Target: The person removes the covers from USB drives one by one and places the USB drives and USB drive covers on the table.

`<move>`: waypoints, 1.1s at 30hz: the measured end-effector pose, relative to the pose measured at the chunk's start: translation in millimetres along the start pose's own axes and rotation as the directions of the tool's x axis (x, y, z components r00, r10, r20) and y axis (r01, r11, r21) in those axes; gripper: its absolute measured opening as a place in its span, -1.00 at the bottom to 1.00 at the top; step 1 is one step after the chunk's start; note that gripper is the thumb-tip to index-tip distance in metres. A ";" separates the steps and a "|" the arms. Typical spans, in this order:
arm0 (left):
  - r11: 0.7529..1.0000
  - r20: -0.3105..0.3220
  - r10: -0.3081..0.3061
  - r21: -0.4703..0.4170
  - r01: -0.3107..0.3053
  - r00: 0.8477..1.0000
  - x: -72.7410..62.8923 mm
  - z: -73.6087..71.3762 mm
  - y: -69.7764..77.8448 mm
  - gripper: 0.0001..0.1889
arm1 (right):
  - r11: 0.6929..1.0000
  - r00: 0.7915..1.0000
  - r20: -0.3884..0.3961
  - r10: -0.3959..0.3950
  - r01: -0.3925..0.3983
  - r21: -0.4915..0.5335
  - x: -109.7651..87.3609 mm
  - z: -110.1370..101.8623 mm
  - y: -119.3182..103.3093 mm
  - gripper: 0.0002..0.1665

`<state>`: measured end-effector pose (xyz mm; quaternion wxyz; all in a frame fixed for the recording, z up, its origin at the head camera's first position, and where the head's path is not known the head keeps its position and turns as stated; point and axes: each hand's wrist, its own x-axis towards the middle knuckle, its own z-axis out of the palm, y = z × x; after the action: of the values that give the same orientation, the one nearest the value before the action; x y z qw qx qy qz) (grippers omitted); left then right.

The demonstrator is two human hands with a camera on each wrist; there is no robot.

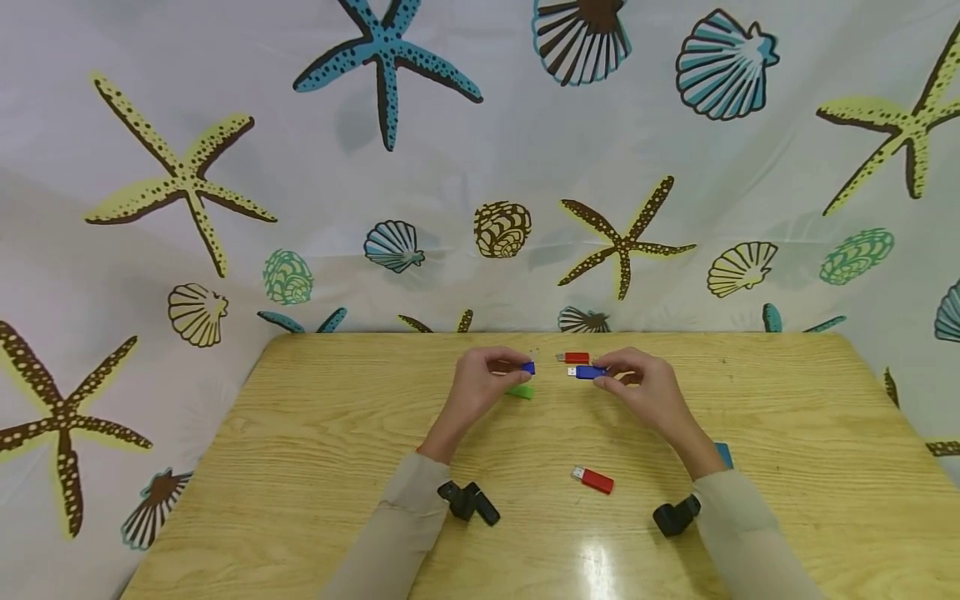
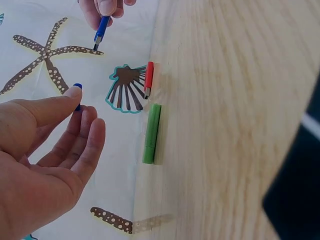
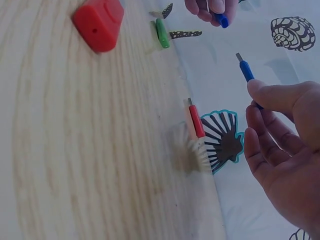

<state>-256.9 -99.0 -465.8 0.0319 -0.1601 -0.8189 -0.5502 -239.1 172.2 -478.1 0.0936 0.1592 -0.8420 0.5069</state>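
A left hand (image 1: 480, 385) pinches a blue cap (image 1: 529, 367), apart from the uncapped blue USB stick (image 1: 589, 372) gripped in the right hand (image 1: 643, 383) above the table's (image 1: 322, 417) far side; a green stick (image 2: 152, 134) there appears capped.

The USB stick (image 1: 589, 372) is blue, its plug (image 3: 239, 57) silvery; the cap (image 1: 529, 367) is blue too; the near stick (image 1: 597, 481) and the far stick (image 1: 577, 357) are red; the capped stick (image 2: 151, 135) is green. The table (image 1: 337, 400) is yellowish, streaked with wood grain; the cloth (image 1: 442, 167) is white, printed with blue, yellow and brown starfish (image 1: 185, 181) and shells (image 1: 723, 67).
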 end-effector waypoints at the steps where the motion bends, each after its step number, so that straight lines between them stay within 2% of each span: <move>1: 1.000 0.005 0.000 0.005 -0.001 1.000 1.3 0.3 -0.7 -0.84 | 1.000 1.000 0.000 0.007 -0.007 0.000 0.6 0.5 1.1 -0.75; 4: 1.000 0.009 -0.005 0.025 0.005 1.000 5.6 1.5 -3.5 -0.84 | 1.000 1.000 0.004 0.018 -0.018 -0.003 2.4 2.1 4.1 -0.75; 12: 0.993 -0.015 -0.070 0.093 0.071 0.997 14.8 5.9 -8.2 -0.85 | 0.999 0.999 0.014 0.033 -0.033 -0.023 8.6 6.1 9.6 -0.75; 20: 0.989 0.004 -0.095 0.116 0.093 0.996 23.1 13.5 -13.7 -0.87 | 0.997 0.998 0.020 0.063 -0.062 -0.034 15.0 7.5 13.2 -0.75; 33: 0.982 0.011 -0.090 0.168 0.087 0.996 26.3 17.3 -21.2 -0.86 | 0.996 0.995 0.034 0.092 -0.091 -0.025 18.9 15.9 21.0 -0.76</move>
<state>-286.0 -84.6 -485.4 0.0130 -0.1255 -0.8688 -0.4788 -264.3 164.0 -496.8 0.0574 0.1280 -0.8557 0.4981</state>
